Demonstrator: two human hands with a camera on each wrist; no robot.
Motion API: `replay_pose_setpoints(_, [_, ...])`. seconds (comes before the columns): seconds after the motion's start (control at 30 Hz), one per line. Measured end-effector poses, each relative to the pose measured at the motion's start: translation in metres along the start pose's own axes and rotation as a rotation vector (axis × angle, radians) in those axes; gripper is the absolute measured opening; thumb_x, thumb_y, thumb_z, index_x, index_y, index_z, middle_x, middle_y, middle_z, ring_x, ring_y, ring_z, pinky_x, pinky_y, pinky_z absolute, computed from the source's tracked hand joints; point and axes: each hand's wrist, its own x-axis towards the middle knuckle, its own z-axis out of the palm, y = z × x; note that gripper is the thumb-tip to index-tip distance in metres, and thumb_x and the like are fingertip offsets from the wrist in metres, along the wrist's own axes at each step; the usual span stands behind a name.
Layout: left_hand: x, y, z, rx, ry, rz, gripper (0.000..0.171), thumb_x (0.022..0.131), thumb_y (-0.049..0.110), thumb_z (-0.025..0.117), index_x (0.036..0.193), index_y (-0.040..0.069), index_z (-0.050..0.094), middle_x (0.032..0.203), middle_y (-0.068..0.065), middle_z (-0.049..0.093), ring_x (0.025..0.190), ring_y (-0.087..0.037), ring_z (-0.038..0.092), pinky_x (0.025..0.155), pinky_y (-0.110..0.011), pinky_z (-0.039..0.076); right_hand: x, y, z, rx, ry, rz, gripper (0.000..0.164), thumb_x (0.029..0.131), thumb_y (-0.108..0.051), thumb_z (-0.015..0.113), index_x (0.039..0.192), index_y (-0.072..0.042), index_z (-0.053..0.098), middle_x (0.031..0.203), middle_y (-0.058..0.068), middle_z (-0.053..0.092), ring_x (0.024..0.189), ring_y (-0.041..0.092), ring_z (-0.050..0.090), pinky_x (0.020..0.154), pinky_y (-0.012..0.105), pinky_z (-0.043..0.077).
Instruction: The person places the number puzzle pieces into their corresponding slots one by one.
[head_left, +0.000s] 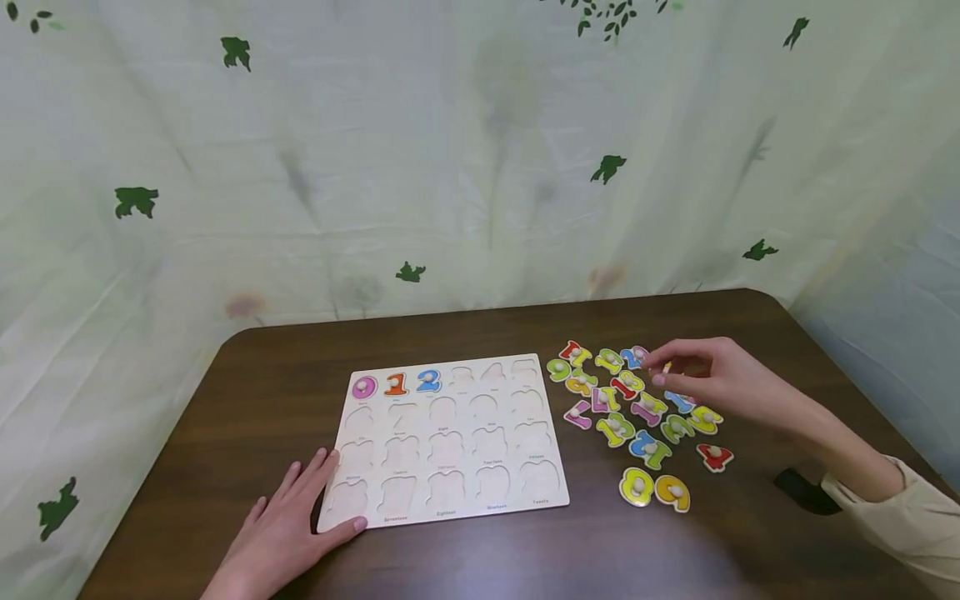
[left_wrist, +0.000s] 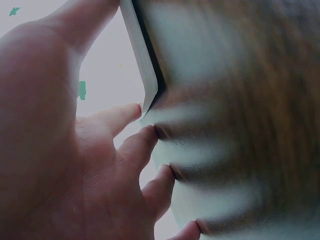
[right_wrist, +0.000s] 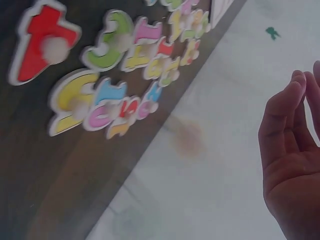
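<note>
The pale wooden number board (head_left: 510, 492) lies on the table, with a pink 0 (head_left: 364, 387), a red-orange 1 (head_left: 396, 384) and a blue 2 (head_left: 429, 382) set in its top row. My left hand (head_left: 281, 529) rests at the board's near left corner; its spread fingers touch the left edge and its thumb the front edge. Over the far right of the loose number pieces hovers my right hand (head_left: 723, 379). Thumb and fingers are bent toward each other, with nothing seen between them in the right wrist view. A red and orange piece (right_wrist: 122, 117) is mostly hidden beneath this hand in the head view.
Several knobbed pieces crowd the table right of the board. A red 4 (head_left: 715, 457), a yellow 8 (head_left: 637, 487) and an orange piece (head_left: 672, 493) lie nearer the front. A black object (head_left: 806, 492) is by the right sleeve. A leaf-patterned curtain (head_left: 450, 167) hangs behind.
</note>
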Motion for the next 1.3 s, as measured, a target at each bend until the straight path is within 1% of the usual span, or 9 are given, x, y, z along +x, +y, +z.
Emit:
replay_pose_setpoints(0.13, [0.001,0.0,0.0,-0.006,-0.012,-0.005,0.112,0.073,0.083,0.056,0.155,0.013,0.03,0.158,-0.018,0.027,0.141,-0.049,0.02,0.098,-0.077,0.018,-0.015,0.012,-0.004,-0.029,0.007,0.005,0.016,0.093,-0.021,0.071,0.109,-0.02,0.07,0.101,-0.001,0.07,0.08,0.017,0.068,0.067,0.028,0.055])
replay_pose_setpoints(0.23, [0.001,0.0,0.0,-0.004,-0.016,-0.006,0.112,0.073,0.084,0.056,0.156,0.013,0.03,0.158,-0.018,0.027,0.141,-0.049,0.019,0.098,-0.077,0.018,-0.026,0.023,-0.006,-0.047,0.013,0.02,0.015,0.092,-0.018,0.071,0.107,-0.02,0.071,0.102,-0.001,0.07,0.084,0.018,0.068,0.068,0.028,0.055])
replay_pose_setpoints(0.43, [0.0,0.0,0.001,0.0,-0.005,0.002,0.11,0.074,0.083,0.056,0.156,0.013,0.03,0.158,-0.018,0.028,0.141,-0.049,0.02,0.098,-0.076,0.019,-0.047,0.045,-0.007,-0.094,0.054,0.044,0.015,0.09,-0.014,0.073,0.105,-0.016,0.072,0.096,0.003,0.072,0.078,0.017,0.066,0.062,0.026,0.051])
replay_pose_setpoints(0.57, [0.0,-0.001,0.001,-0.004,0.001,0.007,0.11,0.074,0.082,0.057,0.156,0.014,0.03,0.158,-0.018,0.028,0.141,-0.049,0.02,0.097,-0.076,0.019,-0.054,0.055,-0.003,-0.078,0.053,0.051,0.017,0.089,-0.012,0.074,0.106,-0.01,0.071,0.092,0.001,0.071,0.076,0.018,0.065,0.06,0.025,0.05])
replay_pose_setpoints(0.7, [0.001,-0.001,0.002,0.003,0.002,0.007,0.11,0.074,0.083,0.056,0.155,0.013,0.03,0.158,-0.018,0.028,0.141,-0.049,0.021,0.097,-0.077,0.019,-0.052,0.065,0.004,-0.087,0.011,0.039,0.017,0.09,-0.014,0.073,0.106,-0.012,0.071,0.093,0.001,0.07,0.074,0.014,0.062,0.06,0.026,0.052])
replay_pose_setpoints(0.83, [0.002,-0.002,0.002,0.013,-0.014,-0.001,0.112,0.073,0.085,0.054,0.156,0.012,0.029,0.158,-0.019,0.027,0.141,-0.05,0.02,0.096,-0.078,0.018,-0.045,0.076,0.01,-0.128,-0.031,0.073,0.015,0.091,-0.02,0.073,0.106,-0.018,0.072,0.097,-0.002,0.068,0.075,0.011,0.058,0.059,0.026,0.051])
replay_pose_setpoints(0.93, [0.002,-0.003,0.002,0.015,-0.031,-0.013,0.114,0.072,0.086,0.053,0.156,0.012,0.029,0.158,-0.02,0.026,0.141,-0.051,0.02,0.096,-0.079,0.018,-0.039,0.081,0.015,-0.138,-0.064,0.082,0.016,0.091,-0.018,0.073,0.106,-0.021,0.072,0.099,-0.002,0.066,0.07,0.011,0.056,0.057,0.026,0.049])
replay_pose_setpoints(1.17, [0.003,-0.003,0.002,0.023,-0.046,-0.033,0.115,0.072,0.086,0.053,0.156,0.012,0.028,0.158,-0.02,0.025,0.14,-0.052,0.019,0.096,-0.079,0.018,-0.029,0.087,0.019,-0.169,-0.141,-0.03,0.021,0.09,-0.01,0.072,0.104,-0.025,0.074,0.103,-0.009,0.067,0.084,0.009,0.055,0.064,0.026,0.049])
replay_pose_setpoints(1.3, [0.003,-0.002,0.002,0.014,-0.037,-0.028,0.114,0.072,0.086,0.053,0.156,0.013,0.028,0.159,-0.019,0.026,0.141,-0.05,0.019,0.097,-0.079,0.017,-0.028,0.088,0.02,-0.173,-0.157,-0.015,0.02,0.09,-0.011,0.072,0.103,-0.025,0.075,0.1,-0.01,0.066,0.08,0.007,0.055,0.063,0.025,0.049])
